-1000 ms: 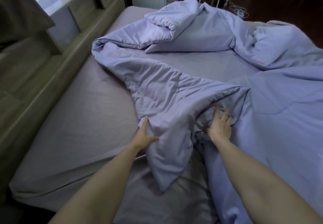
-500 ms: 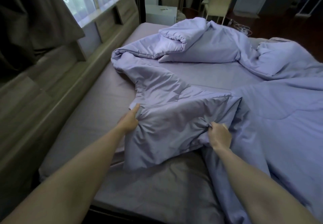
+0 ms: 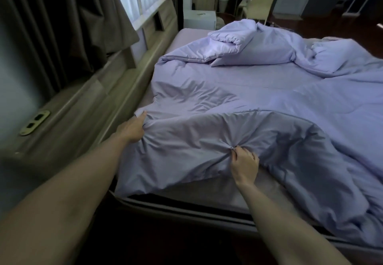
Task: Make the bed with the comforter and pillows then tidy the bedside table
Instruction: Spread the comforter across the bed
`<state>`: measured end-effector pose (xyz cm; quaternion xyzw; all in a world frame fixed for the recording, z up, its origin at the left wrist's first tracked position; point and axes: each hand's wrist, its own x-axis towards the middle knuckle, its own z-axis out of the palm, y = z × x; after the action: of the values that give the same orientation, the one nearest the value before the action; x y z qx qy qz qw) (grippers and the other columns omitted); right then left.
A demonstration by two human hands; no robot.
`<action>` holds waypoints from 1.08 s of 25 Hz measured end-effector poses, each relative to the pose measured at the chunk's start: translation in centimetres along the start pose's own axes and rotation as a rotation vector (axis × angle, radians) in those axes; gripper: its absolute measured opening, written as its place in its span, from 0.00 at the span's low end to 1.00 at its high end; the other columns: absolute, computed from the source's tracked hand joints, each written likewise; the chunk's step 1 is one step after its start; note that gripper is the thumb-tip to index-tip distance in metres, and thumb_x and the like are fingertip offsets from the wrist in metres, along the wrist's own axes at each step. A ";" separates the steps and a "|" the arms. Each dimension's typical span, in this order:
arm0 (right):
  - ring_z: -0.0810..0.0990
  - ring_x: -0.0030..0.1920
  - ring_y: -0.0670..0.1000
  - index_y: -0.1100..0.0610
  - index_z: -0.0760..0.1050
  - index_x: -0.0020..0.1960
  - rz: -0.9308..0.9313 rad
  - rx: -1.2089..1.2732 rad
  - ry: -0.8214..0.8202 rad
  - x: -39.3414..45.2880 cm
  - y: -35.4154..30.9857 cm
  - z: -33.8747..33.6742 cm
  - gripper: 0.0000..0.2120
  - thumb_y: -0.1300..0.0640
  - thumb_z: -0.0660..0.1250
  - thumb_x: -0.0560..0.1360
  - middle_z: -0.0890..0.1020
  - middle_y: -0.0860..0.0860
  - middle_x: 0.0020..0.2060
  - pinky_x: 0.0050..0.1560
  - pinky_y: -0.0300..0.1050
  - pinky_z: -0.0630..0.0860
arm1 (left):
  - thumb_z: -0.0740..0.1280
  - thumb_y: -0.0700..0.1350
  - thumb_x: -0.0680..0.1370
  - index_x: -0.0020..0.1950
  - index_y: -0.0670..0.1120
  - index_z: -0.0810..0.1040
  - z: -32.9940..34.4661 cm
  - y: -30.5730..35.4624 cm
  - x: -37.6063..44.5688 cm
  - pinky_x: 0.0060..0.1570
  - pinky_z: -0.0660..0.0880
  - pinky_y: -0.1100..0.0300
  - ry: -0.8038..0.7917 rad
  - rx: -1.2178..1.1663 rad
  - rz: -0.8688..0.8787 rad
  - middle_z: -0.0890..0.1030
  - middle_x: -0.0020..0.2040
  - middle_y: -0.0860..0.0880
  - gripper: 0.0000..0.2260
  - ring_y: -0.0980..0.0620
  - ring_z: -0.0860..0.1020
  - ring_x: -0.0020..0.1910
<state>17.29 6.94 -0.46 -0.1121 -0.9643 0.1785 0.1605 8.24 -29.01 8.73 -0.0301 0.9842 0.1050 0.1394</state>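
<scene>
Wooden headboard (image 3: 132, 90) beside gripped comforter (image 3: 207, 140)

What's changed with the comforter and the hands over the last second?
Both hands closed on the comforter and dragged its near part left toward the headboard, covering bare sheet. The left hand grips the corner; the right hand, flat a second ago, pinches a fold. The bunched far end stayed put.
</scene>
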 end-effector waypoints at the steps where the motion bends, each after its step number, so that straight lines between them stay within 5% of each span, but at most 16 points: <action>1: 0.82 0.42 0.56 0.56 0.79 0.41 -0.005 0.008 -0.018 -1.9 -1.4 0.4 0.16 0.51 0.56 0.77 0.84 0.53 0.37 0.52 0.50 0.72 | 0.57 0.37 0.77 0.79 0.53 0.44 0.0 -2.3 -1.3 0.70 0.64 0.48 -0.018 -0.013 -0.012 0.55 0.78 0.38 0.35 0.37 0.62 0.74; 6: 0.80 0.38 0.62 0.59 0.77 0.39 -0.031 0.133 -0.107 -11.3 -9.2 1.6 0.11 0.57 0.63 0.78 0.83 0.58 0.35 0.42 0.50 0.74 | 0.57 0.40 0.78 0.79 0.52 0.50 -0.5 -12.7 -6.5 0.71 0.63 0.48 0.015 0.064 -0.057 0.55 0.78 0.40 0.31 0.38 0.63 0.74; 10: 0.80 0.51 0.62 0.57 0.75 0.51 0.062 0.093 -0.451 -17.2 -13.6 3.2 0.17 0.47 0.53 0.82 0.83 0.59 0.49 0.46 0.50 0.72 | 0.56 0.43 0.80 0.79 0.50 0.51 -1.3 -17.5 -8.1 0.71 0.62 0.47 0.022 0.146 -0.064 0.50 0.80 0.45 0.28 0.40 0.61 0.75; 18: 0.79 0.56 0.60 0.56 0.77 0.55 -0.020 -0.085 -0.735 -20.3 -12.9 4.0 0.16 0.49 0.54 0.81 0.82 0.59 0.55 0.51 0.48 0.73 | 0.53 0.47 0.82 0.78 0.50 0.52 2.4 -16.9 -10.3 0.69 0.62 0.46 -0.016 0.263 -0.150 0.46 0.80 0.45 0.25 0.38 0.60 0.73; 21: 0.74 0.65 0.59 0.56 0.71 0.67 -0.100 -0.108 -0.811 -18.3 -12.9 4.0 0.19 0.48 0.56 0.81 0.76 0.59 0.64 0.62 0.50 0.70 | 0.55 0.47 0.81 0.79 0.50 0.47 4.1 -16.9 -11.0 0.71 0.59 0.45 -0.129 0.237 -0.189 0.44 0.80 0.46 0.28 0.39 0.55 0.76; 27: 0.64 0.70 0.61 0.61 0.64 0.70 -0.220 -0.170 -0.726 -12.2 -14.0 4.1 0.28 0.44 0.61 0.78 0.69 0.60 0.68 0.68 0.54 0.65 | 0.52 0.58 0.82 0.79 0.48 0.42 6.8 -13.1 -11.7 0.76 0.45 0.43 -0.314 0.222 -0.085 0.39 0.79 0.47 0.32 0.46 0.42 0.78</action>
<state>24.91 -10.45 -2.00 0.0495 -0.9759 0.1079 -0.1831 22.50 -39.98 3.00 -0.0392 0.9537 -0.0068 0.2981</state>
